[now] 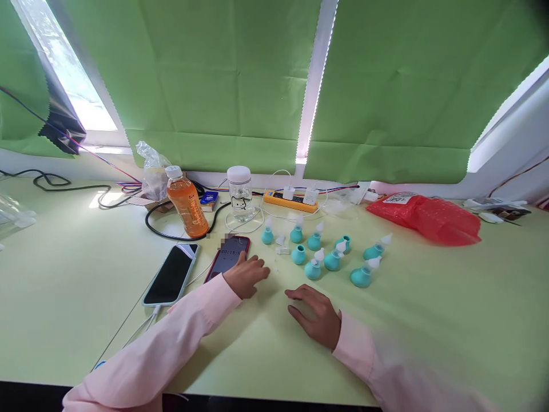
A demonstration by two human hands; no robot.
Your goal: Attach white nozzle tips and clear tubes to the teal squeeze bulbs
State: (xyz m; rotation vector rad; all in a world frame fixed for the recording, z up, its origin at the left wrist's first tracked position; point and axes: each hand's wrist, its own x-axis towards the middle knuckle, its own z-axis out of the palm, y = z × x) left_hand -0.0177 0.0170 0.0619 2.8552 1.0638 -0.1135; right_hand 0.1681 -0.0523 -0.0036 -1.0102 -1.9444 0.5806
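Observation:
My left hand (247,276) hovers at or rests near the right edge of a phone (227,258) showing a timer, fingers apart and nothing in them; whether it touches the phone I cannot tell. To the right, my right hand (316,315) is held over the table with thumb and fingers apart, empty. Beyond it stand several teal bulb nasal aspirators, among them one with a white tip (313,267) and one tilted to the right (362,274). Two teal bulbs, a near one (298,255) and a farther one (344,242), have bare openings. Small clear pieces (282,250) lie left of them.
A second phone (171,274) lies at the left with a cable plugged in. Behind stand an orange drink bottle (187,206), a clear jar (240,197) and a yellow power strip (278,200) with chargers. A red plastic bag (429,220) lies at the back right.

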